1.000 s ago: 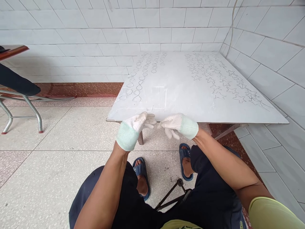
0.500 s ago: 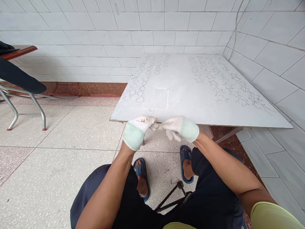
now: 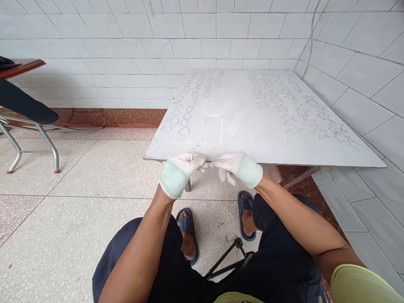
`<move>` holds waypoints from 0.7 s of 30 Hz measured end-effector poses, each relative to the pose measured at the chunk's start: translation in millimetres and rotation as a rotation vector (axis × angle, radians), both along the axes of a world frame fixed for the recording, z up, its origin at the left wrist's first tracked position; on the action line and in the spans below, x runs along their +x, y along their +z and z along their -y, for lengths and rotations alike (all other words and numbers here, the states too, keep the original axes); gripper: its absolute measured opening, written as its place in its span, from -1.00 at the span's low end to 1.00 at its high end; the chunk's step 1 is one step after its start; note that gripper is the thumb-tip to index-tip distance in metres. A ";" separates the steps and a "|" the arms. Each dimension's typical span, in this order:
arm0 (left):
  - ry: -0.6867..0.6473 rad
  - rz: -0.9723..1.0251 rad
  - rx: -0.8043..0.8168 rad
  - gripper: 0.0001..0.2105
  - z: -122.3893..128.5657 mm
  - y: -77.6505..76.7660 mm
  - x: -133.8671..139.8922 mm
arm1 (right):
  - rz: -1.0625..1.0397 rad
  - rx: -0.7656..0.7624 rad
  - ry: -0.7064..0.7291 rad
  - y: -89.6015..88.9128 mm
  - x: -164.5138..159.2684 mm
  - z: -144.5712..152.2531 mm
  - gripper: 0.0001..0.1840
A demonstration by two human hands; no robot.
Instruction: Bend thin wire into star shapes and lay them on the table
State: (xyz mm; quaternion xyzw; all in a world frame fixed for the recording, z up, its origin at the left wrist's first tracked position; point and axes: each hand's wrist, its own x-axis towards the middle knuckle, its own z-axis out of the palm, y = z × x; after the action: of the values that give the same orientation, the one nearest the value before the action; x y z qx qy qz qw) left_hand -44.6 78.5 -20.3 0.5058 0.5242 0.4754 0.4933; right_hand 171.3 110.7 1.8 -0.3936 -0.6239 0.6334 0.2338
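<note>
My left hand (image 3: 188,162), in a white glove with a pale green cuff, is closed in a pinch at the table's front edge. Just above its fingers shows a short bit of thin wire (image 3: 202,143). My right hand (image 3: 234,165), gloved the same way, pinches close beside it, thumb and forefinger together and the other fingers hanging lower. The fingertips of both hands nearly meet, and most of the wire between them is hidden. On the white tabletop (image 3: 246,143) beyond lie rows of wire loops twisted like figure eights (image 3: 184,127) and several wire stars (image 3: 293,126).
White tiled walls (image 3: 202,25) stand behind and to the right of the table. At the left are a metal-legged stool (image 3: 52,147) and a brown tabletop edge (image 3: 25,68). A black folding stand (image 3: 225,259) is on the floor between my sandalled feet.
Both hands stay together at the table edge. The fingertips have drawn slightly closer, and the right fingers have turned a little. The view has shifted slightly.
</note>
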 end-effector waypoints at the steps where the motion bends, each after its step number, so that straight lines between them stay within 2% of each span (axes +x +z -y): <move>1: 0.011 -0.006 -0.007 -0.69 -0.1 0.3 0.2 | 0.018 0.014 -0.030 -0.1 -2.3 0.7 -0.72; 7: 0.087 -0.052 -0.044 -0.71 0.8 3.7 5.3 | 0.128 0.278 -0.243 -12.2 -17.3 9.9 -0.75; 10: 0.081 -0.013 -0.031 -0.70 -0.8 2.6 6.7 | 0.123 0.479 -0.254 -20.7 -20.0 12.0 -0.72; 12: 0.073 0.016 -0.013 -0.69 -1.8 1.1 6.7 | 0.101 0.555 -0.215 -24.8 -20.6 10.8 -0.69; 16: 0.070 0.069 -0.017 -0.69 -2.6 -1.4 5.1 | 0.062 0.549 -0.175 -28.7 -21.0 7.8 -0.65; 21: 0.014 0.153 -0.003 -0.61 -3.9 -2.5 2.4 | 0.083 0.523 -0.277 -28.9 -20.5 12.1 -0.70</move>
State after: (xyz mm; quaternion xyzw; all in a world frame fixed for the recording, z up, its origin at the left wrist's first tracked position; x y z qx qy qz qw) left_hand -42.1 82.4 -22.8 0.4635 0.4890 0.5154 0.5295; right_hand 150.8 98.6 -27.1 -0.4268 -0.7154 0.3965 0.3858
